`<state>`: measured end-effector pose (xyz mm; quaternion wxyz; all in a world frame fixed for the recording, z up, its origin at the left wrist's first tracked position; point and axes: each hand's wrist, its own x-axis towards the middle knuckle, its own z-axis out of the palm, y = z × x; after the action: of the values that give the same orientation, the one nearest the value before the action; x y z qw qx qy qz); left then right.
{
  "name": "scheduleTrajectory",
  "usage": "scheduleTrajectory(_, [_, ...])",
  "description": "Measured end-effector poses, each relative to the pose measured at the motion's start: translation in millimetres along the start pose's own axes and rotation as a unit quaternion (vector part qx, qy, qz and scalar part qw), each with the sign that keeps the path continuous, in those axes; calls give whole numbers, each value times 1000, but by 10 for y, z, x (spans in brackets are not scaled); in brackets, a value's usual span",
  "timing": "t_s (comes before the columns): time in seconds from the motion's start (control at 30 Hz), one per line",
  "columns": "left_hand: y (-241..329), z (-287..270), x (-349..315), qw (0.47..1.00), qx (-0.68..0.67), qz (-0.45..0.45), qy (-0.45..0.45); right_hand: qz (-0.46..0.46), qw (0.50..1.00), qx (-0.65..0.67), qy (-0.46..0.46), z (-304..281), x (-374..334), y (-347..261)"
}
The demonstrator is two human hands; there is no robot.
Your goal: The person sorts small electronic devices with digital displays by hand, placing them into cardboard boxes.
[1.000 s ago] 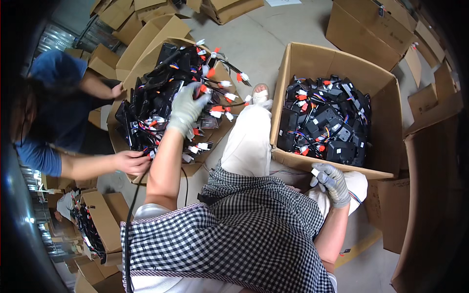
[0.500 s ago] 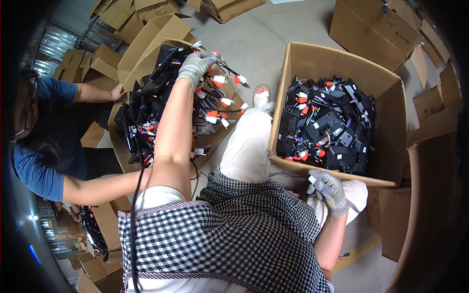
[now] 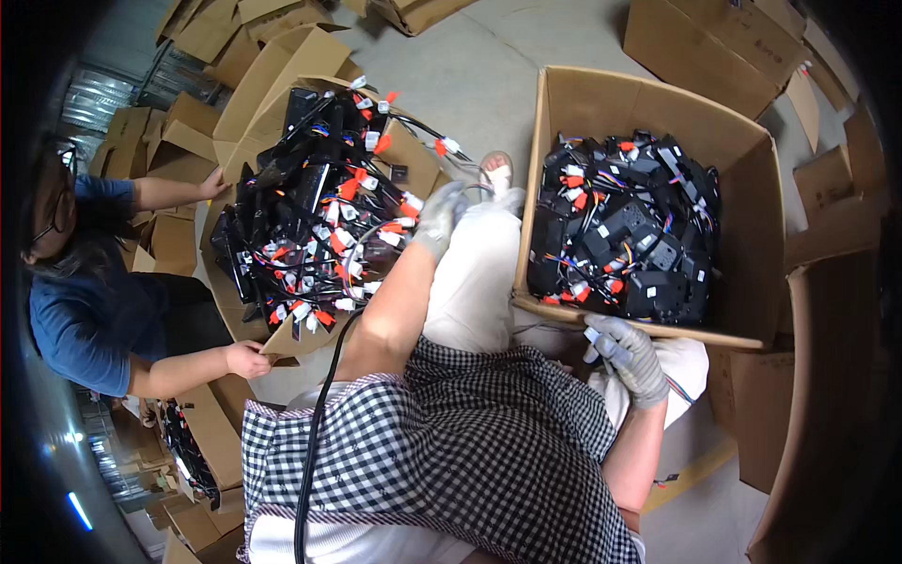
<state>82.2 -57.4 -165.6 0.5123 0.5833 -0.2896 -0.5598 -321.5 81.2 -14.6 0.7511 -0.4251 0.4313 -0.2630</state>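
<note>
My left hand (image 3: 440, 214), in a grey-white glove, is at the right edge of the left carton (image 3: 305, 350), beside my thigh. Its fingers are blurred but look closed on a thin cable (image 3: 474, 185). That carton is heaped with black devices (image 3: 315, 179) and cables ending in red and white connectors (image 3: 349, 183). Just below the near edge of the right carton (image 3: 648, 331), my gloved right hand (image 3: 631, 362) is closed on a white connector (image 3: 591, 334). Coloured wires (image 3: 678, 389) show beside its wrist. Black boxy devices (image 3: 634, 230) fill the right carton.
At the left, a person in a blue shirt (image 3: 70, 310) has both hands on the left carton's edges. A black cable (image 3: 315, 428) hangs over my checked apron (image 3: 470, 442). More cartons (image 3: 709, 56) stand around the grey floor (image 3: 489, 66).
My left hand has moved from the top of the left heap down and right to the carton's edge. The person's near hand now grips the carton's lower corner. My right hand stays put.
</note>
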Motion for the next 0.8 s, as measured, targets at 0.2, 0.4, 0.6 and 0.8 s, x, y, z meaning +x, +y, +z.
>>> scheduleTrajectory(0.2, [14,-910,-2312,907,390,127,-99,-5,998,53,24,-2,56,155])
scheduleTrajectory(0.4, [458,-210,-1672,579,759,227,-193,-19,999,-31,12,-34,80,252])
scheduleTrajectory(0.6, [1518,-126,-2116,500,764,275,302,-6,998,-45,34,-28,71,278])
scheduleTrajectory(0.8, [1018,-547,-2610,667,743,53,-12,-2,997,-66,44,-15,37,310])
